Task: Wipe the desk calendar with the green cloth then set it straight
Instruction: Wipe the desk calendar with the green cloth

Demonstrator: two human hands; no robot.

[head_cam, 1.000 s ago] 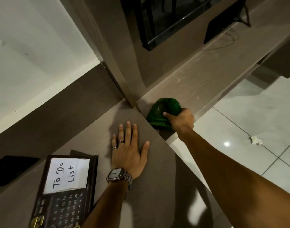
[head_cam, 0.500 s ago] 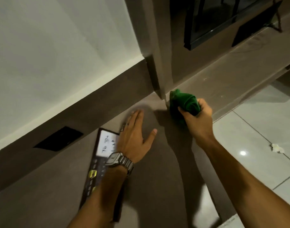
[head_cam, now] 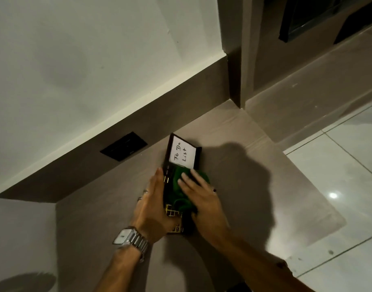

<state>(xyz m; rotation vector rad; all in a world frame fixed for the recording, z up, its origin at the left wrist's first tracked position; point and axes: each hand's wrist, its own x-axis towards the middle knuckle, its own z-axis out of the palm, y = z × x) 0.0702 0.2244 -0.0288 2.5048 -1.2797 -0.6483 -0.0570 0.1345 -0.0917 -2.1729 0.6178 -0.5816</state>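
Handwritten note: we read "To Do List" in black marker on the white card (head_cam: 181, 154) at the top of the desk calendar (head_cam: 169, 165), just above the middle of the frame.
Calendar grid: we see gold boxes low on the calendar, but we cannot make out any numbers there.
Watch face: we find the wristwatch (head_cam: 123, 239), lower left of centre, too small to read.

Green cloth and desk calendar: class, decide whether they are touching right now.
Touching. The head view shows the green cloth lying directly on the desk calendar, with the right hand flat on top of it.
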